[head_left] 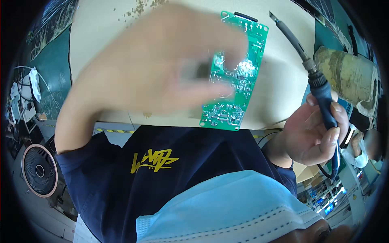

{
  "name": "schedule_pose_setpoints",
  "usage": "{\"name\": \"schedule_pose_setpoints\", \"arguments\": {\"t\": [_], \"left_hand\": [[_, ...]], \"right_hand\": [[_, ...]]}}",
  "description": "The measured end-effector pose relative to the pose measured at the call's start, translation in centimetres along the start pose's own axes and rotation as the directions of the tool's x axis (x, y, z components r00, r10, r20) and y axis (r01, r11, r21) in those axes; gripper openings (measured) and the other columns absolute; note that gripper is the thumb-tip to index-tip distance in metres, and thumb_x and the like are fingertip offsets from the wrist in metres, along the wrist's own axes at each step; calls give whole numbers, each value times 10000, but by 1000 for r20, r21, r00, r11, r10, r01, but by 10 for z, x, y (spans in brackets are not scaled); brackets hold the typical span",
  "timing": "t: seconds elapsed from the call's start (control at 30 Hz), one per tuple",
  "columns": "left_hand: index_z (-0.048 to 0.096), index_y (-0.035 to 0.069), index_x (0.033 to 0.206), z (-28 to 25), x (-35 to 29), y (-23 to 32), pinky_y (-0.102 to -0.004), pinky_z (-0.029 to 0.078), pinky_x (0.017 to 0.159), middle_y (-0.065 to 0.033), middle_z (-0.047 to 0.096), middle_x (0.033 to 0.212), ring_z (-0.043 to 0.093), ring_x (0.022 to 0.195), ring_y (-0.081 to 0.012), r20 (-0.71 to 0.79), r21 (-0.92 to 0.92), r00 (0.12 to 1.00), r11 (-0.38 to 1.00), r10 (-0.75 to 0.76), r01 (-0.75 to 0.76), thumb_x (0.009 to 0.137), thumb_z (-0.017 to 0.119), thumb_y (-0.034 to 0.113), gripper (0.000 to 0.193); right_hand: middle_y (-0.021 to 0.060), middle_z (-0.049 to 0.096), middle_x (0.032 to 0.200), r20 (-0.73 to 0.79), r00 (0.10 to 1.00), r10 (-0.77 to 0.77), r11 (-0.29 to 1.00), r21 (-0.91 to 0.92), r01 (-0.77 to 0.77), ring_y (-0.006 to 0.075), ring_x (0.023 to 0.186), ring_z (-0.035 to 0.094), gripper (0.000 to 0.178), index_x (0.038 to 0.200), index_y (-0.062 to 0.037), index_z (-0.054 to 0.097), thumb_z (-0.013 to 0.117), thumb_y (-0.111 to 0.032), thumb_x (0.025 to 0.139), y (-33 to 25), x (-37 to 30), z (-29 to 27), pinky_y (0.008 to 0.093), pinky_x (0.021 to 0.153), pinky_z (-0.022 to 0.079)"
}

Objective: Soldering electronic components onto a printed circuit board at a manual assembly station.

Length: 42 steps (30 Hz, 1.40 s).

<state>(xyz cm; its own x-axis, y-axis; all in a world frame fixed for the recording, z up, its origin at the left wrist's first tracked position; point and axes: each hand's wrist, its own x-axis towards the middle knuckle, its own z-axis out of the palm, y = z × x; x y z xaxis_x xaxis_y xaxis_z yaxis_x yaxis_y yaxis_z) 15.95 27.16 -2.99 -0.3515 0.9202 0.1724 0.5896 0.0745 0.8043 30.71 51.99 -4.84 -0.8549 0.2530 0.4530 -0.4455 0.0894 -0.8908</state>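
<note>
You are gripping the green circuit board (236, 77) in your blurred left hand (158, 69), its long axis running nearly upright. Your right hand (314, 129) is closing around the soldering iron (302, 52), its tip pointing up beside the board, above the beige surface (279, 89).

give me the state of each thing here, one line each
left hand: raised, blurred, fingers gripping the circuit board
green circuit board: held up, solder side toward the camera
right hand: closed around the soldering iron's handle
soldering iron: held, tip clear of the board
fan: too unclear to tell if running
</note>
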Motion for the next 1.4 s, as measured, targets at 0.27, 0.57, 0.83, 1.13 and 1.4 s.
{"name": "schedule_pose_setpoints", "arguments": {"t": [0.27, 0.57, 0.83, 1.13, 1.4], "left_hand": [[594, 106, 838, 63, -20, 38, -351, 455, 544, -32, 449, 715, 558, 630, -194, 180, 237, 983, 968, 46, -88, 706, 729, 185, 205], [618, 91, 889, 65, -12, 34, -340, 452, 554, -43, 495, 752, 575, 665, -212, -7, 181, 1000, 983, -29, 30, 770, 721, 162, 173], [623, 28, 834, 30, 1, -4, -240, 264, 439, -19, 534, 636, 382, 475, -89, -341, 77, 939, 994, -43, 74, 799, 677, -11, 75], [642, 36, 788, 39, 2, -12, -289, 307, 484, -32, 518, 617, 406, 500, -152, -386, 132, 922, 988, -19, 75, 724, 705, -3, 98], [643, 41, 779, 41, 12, -5, -300, 320, 517, -34, 504, 603, 405, 514, -166, -374, 179, 919, 982, 125, -61, 705, 708, -9, 111]], "right_hand": [[187, 583, 739, -90, 988, -129, 991, 6, 131, 247, 696, 509, 374, 1055, -12, 611, 444, -327, 943, 13, -22, -4, 410, 726, 353], [142, 583, 691, -33, 956, -290, 953, -102, 285, 222, 672, 475, 366, 1027, -22, 604, 411, -328, 977, 25, -33, 8, 421, 706, 351], [52, 475, 602, -30, 882, -471, 854, -265, 447, 205, 567, 429, 347, 972, -25, 593, 407, -317, 950, 23, -51, 11, 414, 648, 318], [-10, 383, 593, 24, 856, -517, 807, -319, 496, 149, 536, 414, 355, 854, -84, 580, 438, -390, 966, 22, -53, 18, 342, 597, 321], [-10, 375, 588, 38, 856, -516, 798, -342, 496, 150, 525, 408, 352, 839, -86, 581, 435, -379, 971, 22, -51, 13, 337, 580, 311]]}}
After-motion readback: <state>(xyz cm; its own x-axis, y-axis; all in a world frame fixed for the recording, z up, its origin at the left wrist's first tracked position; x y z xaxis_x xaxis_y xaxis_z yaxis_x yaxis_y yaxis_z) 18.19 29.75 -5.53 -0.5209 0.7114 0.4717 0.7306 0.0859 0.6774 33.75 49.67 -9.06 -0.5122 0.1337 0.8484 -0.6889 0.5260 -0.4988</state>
